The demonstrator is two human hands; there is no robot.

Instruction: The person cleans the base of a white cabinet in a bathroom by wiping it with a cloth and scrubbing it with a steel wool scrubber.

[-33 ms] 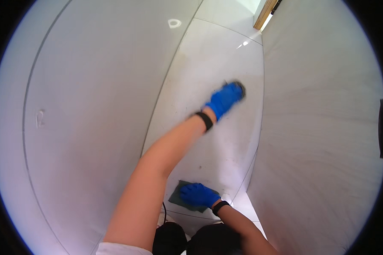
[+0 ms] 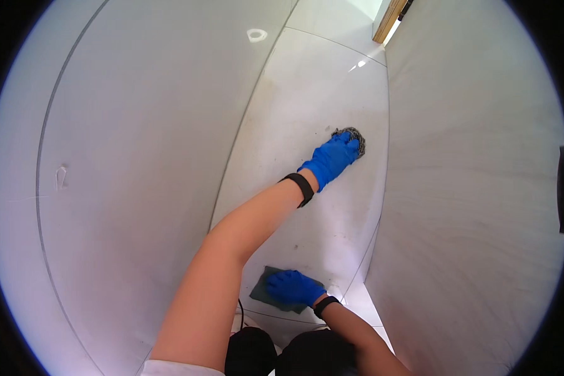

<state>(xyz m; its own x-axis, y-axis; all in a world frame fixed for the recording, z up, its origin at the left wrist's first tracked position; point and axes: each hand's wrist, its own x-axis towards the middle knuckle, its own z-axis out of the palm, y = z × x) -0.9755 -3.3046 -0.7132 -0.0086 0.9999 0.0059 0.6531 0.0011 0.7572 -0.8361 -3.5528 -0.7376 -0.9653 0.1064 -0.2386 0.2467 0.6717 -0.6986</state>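
Observation:
My left hand (image 2: 333, 155), in a blue glove, reaches out onto the soiled white floor tile (image 2: 307, 219). Its fingers close over a steel wool scourer (image 2: 360, 139), a grey curly clump showing beyond the fingertips. Nearer my knees, my right hand (image 2: 292, 287), also blue-gloved, bears down on a green scouring pad (image 2: 261, 289) that lies on the same tile. The fingers of that hand look bent and close together, and they cover the pad's middle. Small dark specks and brownish stains dot the tile around both hands.
A smooth white wall (image 2: 150, 125) rises on the left, with a clear hook (image 2: 61, 178) and a white fitting (image 2: 256, 35) on it. A pale panel (image 2: 464, 175) borders the tile on the right. At the far end stands a wooden edge (image 2: 390, 22). My black-clad knees (image 2: 316, 352) are close below.
My left hand has shifted slightly toward me with the steel wool scourer, and its blur is gone. My right hand and the green scouring pad have hardly moved.

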